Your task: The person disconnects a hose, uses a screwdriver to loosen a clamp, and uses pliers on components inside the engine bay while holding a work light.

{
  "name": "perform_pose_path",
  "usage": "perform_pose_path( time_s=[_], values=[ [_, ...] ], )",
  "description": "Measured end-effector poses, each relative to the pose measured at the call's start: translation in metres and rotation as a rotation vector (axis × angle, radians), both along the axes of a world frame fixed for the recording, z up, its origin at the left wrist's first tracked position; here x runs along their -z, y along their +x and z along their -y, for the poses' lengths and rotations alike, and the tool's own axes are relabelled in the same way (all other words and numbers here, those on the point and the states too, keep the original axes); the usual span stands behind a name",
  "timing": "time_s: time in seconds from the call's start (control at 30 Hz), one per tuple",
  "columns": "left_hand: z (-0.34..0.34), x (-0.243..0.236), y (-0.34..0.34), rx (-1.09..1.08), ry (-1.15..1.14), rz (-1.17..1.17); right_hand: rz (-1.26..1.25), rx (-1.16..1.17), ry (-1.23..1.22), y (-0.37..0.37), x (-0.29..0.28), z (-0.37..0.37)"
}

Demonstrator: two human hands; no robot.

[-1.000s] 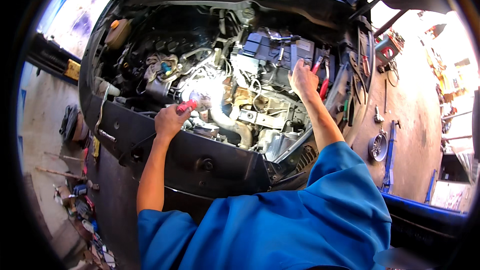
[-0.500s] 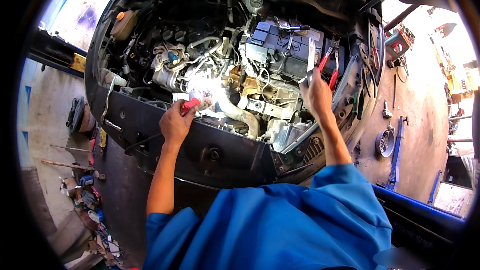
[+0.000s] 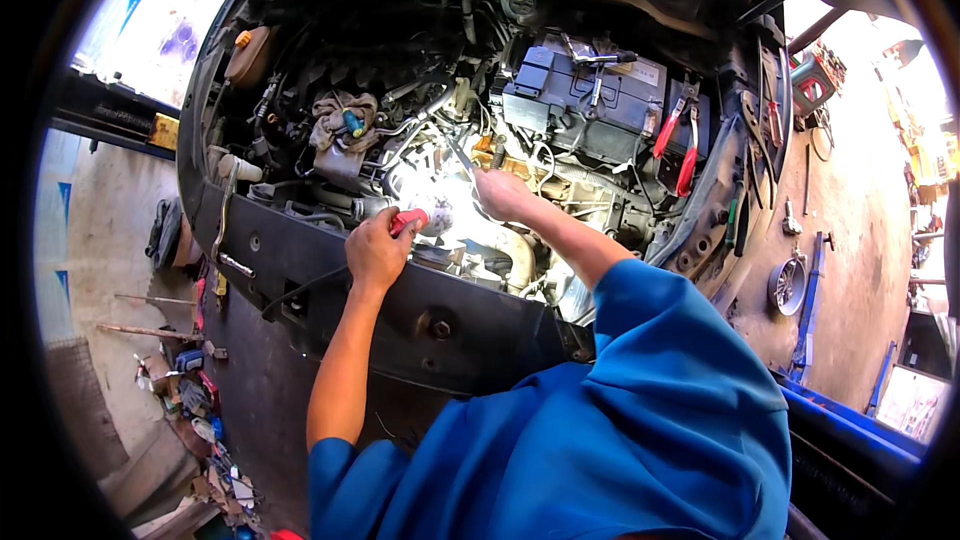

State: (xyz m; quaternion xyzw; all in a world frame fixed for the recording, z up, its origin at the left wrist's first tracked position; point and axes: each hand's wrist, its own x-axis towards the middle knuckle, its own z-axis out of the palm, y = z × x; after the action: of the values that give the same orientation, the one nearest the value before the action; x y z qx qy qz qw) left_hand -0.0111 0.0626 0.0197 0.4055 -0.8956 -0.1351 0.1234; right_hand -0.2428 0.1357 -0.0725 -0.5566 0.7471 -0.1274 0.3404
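Observation:
My left hand (image 3: 377, 252) is closed on a red cylindrical tool (image 3: 408, 221) beside a brightly lit, glaring part in the lower middle of the engine bay (image 3: 340, 195). Just above and right of it, my right hand (image 3: 496, 194) grips a slim metal tool (image 3: 459, 153) reaching toward the hoses and fittings at the middle; its tip is hard to make out. A grimy rag (image 3: 338, 120) lies on the engine left of that. The black battery (image 3: 555, 110) is behind my right hand, with metal tools and red-handled pliers (image 3: 677, 140) on it.
The black front panel (image 3: 470, 340) runs between me and the engine. More hand tools rest along the right fender (image 3: 740, 180). A wheel rim (image 3: 787, 285) and blue lift arm (image 3: 810, 310) are at right; scattered debris (image 3: 195, 400) lies on the floor at left.
My right hand has moved from the battery's right side, leftward into the middle of the engine bay, with the metal tool in it. My left hand still holds the red tool.

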Motion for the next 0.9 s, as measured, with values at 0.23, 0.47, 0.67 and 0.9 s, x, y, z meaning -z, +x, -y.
perform_pose_path(
  time_s=[0.23,0.47,0.67,0.9],
  values=[
    [0.001,0.004,0.002,-0.003,-0.047,-0.034,0.217,0.328,0.112,0.008,0.069,0.049],
    [0.001,0.001,0.004,-0.010,-0.042,-0.044,0.047,0.195,-0.062,0.015,0.104,0.054],
    [0.004,0.002,-0.004,0.041,-0.072,-0.074,0.020,0.293,-0.105,-0.017,0.129,0.065],
    [0.002,0.004,0.011,-0.006,-0.043,-0.068,-0.019,0.074,-0.081,-0.041,0.049,0.087]
  ],
)
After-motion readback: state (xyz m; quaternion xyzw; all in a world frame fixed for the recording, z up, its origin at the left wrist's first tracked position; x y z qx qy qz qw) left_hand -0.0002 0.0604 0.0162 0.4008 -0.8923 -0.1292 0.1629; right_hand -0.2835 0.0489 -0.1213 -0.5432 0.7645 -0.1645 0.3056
